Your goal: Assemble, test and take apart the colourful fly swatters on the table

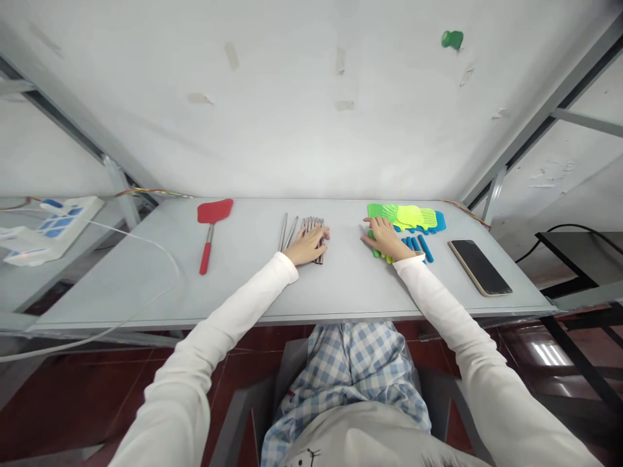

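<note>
Metal rods (pixel 320 259) lie side by side on the grey worktop (pixel 341 288), partly covered by the left hand (pixel 305 248). That hand rests palm down across the row, fingers wide and thumb apart, with no grip showing. Two thin rods (pixel 283 233) lie just beside it, slightly splayed.

The right hand (pixel 386 241) is also palm down, fingers wide, over some green tubes (pixel 376 253); it shows no grip, and how firmly it touches them I cannot tell. Blue tubes (pixel 426 248) lie next to its wrist. Just beyond its fingers, a green mesh piece (pixel 380 211), a yellow mesh piece (pixel 416 217) and a blue mesh piece (pixel 440 222) overlap.

To manage this well, I would keep both palms low and the pressure light and even, since rods and tubes probably roll when pushed from one side.

No container shows around these pieces; they lie directly on the worktop, as do the red swatter (pixel 215 211) well to the left and the phone (pixel 479 267) to the right.
</note>
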Motion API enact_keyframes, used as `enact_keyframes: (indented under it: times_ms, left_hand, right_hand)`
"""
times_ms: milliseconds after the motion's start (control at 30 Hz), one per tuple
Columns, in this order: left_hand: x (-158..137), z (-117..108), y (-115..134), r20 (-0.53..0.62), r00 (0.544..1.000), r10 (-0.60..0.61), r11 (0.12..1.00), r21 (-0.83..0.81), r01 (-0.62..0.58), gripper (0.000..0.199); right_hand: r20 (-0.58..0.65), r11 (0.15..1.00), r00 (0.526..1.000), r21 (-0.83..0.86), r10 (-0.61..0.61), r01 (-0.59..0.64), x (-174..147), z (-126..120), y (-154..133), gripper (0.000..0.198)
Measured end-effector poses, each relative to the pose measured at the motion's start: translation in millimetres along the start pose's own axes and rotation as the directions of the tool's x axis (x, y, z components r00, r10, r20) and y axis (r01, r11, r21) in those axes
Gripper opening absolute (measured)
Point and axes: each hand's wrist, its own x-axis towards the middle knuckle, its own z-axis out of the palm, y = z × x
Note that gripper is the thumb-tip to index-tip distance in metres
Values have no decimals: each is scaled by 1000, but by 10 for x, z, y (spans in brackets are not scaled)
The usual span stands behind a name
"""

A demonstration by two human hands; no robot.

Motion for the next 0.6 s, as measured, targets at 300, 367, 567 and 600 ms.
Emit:
enact_keyframes:
  times_ms: [300,367,567,600]
  left_hand:
    - [-283,-281,-328,-164,974,-154,986,43,164,38]
    - [-382,-436,-532,-373,864,-339,921,54,385,42]
    - [-755,-739,-1334,-515,309,-800,438,-148,887,57]
    - [-799,-749,-1419,-507,322,-800,439,-127,889,53]
  right_hand:
    - [-84,996,996,83,-4,11,-31,-23,56,51]
    - [-157,995,988,98,-4,20,-27,-38,87,50]
    - [-228,991,974,129,-1,31,-11,-35,143,44]
    - [-232,990,973,137,4,28,-11,-33,146,44]
